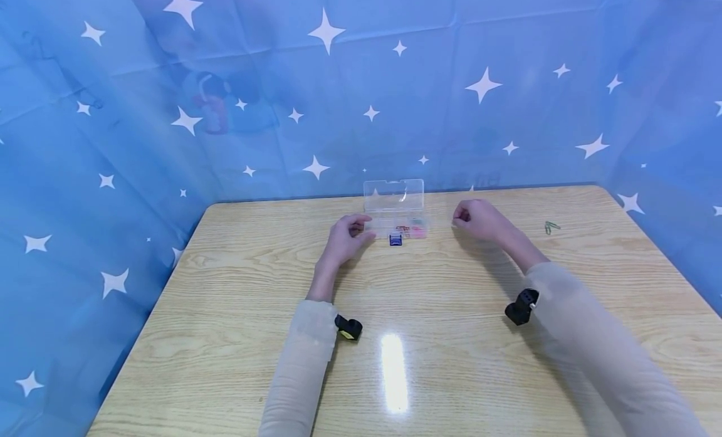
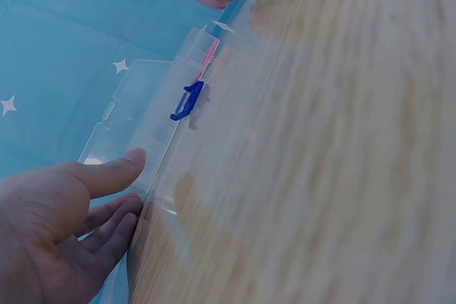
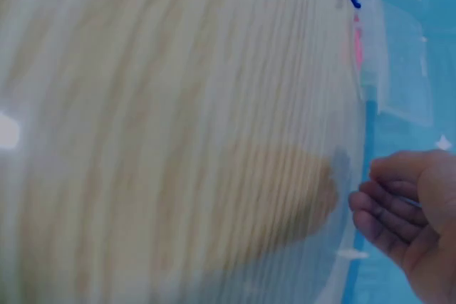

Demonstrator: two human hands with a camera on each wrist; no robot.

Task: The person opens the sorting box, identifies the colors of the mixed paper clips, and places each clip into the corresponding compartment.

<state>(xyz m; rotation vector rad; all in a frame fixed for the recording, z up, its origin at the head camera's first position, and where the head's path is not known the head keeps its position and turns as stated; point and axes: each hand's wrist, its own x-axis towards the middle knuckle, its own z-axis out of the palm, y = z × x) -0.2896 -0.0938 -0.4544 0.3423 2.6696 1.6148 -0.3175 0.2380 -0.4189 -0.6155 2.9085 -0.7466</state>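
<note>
One clear box (image 1: 395, 214) is steadied by the left hand (image 1: 345, 236), fingers relaxed against its end, while the right hand (image 1: 479, 219), seemingly empty, is loosely curled.

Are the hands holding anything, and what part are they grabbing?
The left hand touches the left end of the clear plastic box, thumb against its side; a real grip can't be seen. The right hand hangs loosely curled beside the box, holding nothing.
</note>
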